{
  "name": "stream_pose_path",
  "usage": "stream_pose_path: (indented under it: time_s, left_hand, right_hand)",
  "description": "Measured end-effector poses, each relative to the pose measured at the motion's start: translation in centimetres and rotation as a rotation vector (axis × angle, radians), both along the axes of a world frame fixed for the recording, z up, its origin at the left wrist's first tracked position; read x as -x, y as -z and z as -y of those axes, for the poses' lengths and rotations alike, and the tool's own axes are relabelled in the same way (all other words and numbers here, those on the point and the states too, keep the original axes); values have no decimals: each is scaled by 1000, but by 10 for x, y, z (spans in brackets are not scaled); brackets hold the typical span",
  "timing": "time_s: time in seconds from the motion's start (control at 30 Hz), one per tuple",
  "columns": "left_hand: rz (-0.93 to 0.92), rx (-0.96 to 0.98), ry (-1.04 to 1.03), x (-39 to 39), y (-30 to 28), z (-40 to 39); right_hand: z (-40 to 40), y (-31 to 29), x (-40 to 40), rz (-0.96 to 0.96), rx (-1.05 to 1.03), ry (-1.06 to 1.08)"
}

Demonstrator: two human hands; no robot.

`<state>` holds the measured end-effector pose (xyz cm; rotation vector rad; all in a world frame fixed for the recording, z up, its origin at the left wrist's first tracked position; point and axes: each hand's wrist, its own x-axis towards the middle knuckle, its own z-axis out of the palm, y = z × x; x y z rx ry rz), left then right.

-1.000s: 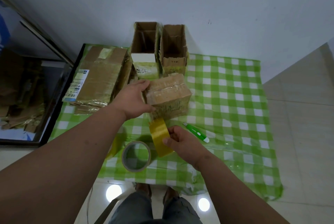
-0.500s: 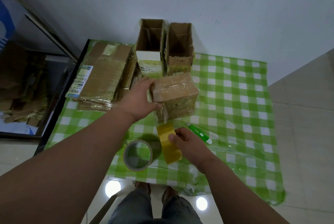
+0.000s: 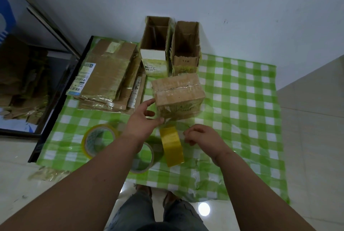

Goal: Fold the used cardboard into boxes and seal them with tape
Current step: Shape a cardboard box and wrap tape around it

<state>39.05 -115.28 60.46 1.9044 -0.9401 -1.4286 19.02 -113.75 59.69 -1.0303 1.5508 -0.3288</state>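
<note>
Hands point(image 3: 142, 119) just before taped box point(image 3: 178, 94).

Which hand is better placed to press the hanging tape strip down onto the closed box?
Left hand: it already touches the closed box where the yellow tape strip starts.

- Your table point(image 3: 242, 100) wears a green-and-white checked cloth.
- Your taped box point(image 3: 178, 94) is plain brown cardboard.
- Your upright tape roll point(image 3: 172, 146) is yellow.
- Your trousers point(image 3: 158, 214) are grey-blue.
</note>
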Motion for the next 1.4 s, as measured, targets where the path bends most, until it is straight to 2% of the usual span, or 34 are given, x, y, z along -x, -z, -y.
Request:
stream_pose_path:
  time_s: [0.1, 0.23, 0.3, 0.4, 0.53, 0.63, 0.83, 0.97, 1.17, 1.4]
  left_hand:
    - [19, -27, 44, 3, -2, -8]
    - [-47, -95, -61, 9, 3, -15]
    - [-59, -130, -106, 11, 9, -17]
    - [-94, -154, -150, 11, 16, -19]
    - [-135, -193, -214, 13, 23, -23]
    - [-172, -180, -255, 16, 23, -26]
    - [-257, -166, -370, 26, 18, -27]
    - [-293, -186, -399, 24, 17, -25]
    - [-314, -170, -367, 24, 19, -23]
    - [-328, -166, -326, 20, 21, -24]
  right_hand:
    - [5, 14, 12, -345, 123, -102]
    - [6, 33, 20, -674, 91, -303]
    - [3, 41, 22, -786, 88, -421]
    - [-1, 47, 24, -847, 108, -483]
    - [-2, 49, 28, -849, 141, -538]
    - [-3, 46, 31, -812, 209, -474]
    - [0, 21, 30, -358, 448, -191]
    - [8, -10, 15, -218, 583, -266]
    - [15, -29, -13, -276, 625, -469]
    - [16, -37, -34, -465, 630, -547]
